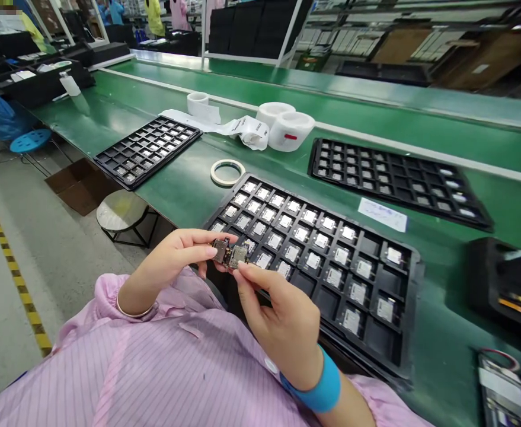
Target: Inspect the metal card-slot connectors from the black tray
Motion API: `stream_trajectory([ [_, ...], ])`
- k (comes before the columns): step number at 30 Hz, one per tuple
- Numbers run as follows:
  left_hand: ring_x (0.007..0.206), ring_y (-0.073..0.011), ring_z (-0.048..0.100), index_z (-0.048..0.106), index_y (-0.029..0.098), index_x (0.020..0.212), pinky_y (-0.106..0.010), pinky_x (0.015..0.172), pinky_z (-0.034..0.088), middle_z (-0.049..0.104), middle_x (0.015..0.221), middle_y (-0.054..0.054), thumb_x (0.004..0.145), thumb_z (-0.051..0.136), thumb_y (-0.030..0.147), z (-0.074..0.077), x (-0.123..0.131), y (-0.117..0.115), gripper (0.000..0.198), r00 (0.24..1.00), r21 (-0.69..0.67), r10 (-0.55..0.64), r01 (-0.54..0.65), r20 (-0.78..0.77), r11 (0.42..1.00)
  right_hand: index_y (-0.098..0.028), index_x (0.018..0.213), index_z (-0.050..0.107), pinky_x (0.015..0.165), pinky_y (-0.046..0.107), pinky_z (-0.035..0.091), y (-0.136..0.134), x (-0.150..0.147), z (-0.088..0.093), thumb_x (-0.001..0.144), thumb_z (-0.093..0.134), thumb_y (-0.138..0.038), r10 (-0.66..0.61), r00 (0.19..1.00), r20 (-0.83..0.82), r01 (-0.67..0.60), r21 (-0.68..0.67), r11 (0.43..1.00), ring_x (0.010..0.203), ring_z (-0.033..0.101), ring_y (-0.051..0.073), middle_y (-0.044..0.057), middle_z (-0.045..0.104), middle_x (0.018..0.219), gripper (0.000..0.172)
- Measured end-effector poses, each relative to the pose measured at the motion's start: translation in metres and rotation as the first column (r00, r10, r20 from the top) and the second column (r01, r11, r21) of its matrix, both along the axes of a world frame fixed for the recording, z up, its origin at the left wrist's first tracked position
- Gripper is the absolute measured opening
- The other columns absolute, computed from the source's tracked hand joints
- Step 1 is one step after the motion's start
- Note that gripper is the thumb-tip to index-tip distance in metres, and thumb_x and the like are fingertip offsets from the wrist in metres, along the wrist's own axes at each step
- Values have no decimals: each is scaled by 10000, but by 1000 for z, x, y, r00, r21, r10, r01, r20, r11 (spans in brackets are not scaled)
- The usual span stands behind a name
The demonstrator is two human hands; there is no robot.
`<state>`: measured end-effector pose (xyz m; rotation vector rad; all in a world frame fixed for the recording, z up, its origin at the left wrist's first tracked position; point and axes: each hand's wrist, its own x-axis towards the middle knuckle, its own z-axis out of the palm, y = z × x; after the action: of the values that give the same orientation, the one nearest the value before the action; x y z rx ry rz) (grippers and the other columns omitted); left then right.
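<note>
Between my two hands, just over the near edge of a black compartment tray (414, 296), is a small circuit board (239, 255) with silver metal shields. My left hand (178, 255) pinches a dark, shielded piece of circuit board (220, 250) between thumb and fingers. With thumb and index finger, my right hand (282, 314) grips the lighter board beside it. The two pieces meet or overlap; whether they are joined I cannot tell. Many of the tray's pockets hold similar boards with silver shields, and several pockets at its right side are bare.
A second tray (149, 151) lies left, a third (393, 178) at back right. White label rolls (291, 130), a tape ring (227, 172) and a written paper slip (382, 214) sit on the green bench (175, 190). A dark bin (509, 284) stands right; a stool (121, 209) is left.
</note>
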<state>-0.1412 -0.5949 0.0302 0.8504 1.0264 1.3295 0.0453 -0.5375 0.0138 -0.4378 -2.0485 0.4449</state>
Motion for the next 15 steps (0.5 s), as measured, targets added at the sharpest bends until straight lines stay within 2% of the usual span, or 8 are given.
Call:
stream_trajectory([
  [6, 703, -134, 681, 784, 151, 1114, -180, 547, 474, 773, 857, -80, 822, 700, 199, 1, 5, 1, 307, 999, -40, 20, -19, 26, 999, -208, 999, 595, 650, 216, 592, 3, 0, 1, 946, 557, -63, 30, 999, 19, -33, 127, 991, 691, 732, 148, 16, 751, 830, 159],
  [10, 647, -123, 656, 780, 125, 1108, -183, 533, 454, 765, 841, -85, 810, 705, 211, 3, 6, 0, 320, 1000, -61, 31, -31, 0, 998, -212, 1015, 619, 680, 227, 602, 2, 3, -1, 931, 580, -65, 31, 999, 10, -31, 100, 994, 735, 748, 159, 16, 766, 876, 174],
  [15, 639, -115, 644, 778, 121, 1106, -174, 527, 450, 757, 811, -76, 822, 711, 210, 2, 5, 3, 304, 1000, -79, 28, -28, -2, 996, -239, 1001, 639, 625, 258, 605, 1, 4, 1, 924, 599, -103, 13, 999, 37, -15, 40, 999, 704, 748, 181, 10, 772, 876, 161],
])
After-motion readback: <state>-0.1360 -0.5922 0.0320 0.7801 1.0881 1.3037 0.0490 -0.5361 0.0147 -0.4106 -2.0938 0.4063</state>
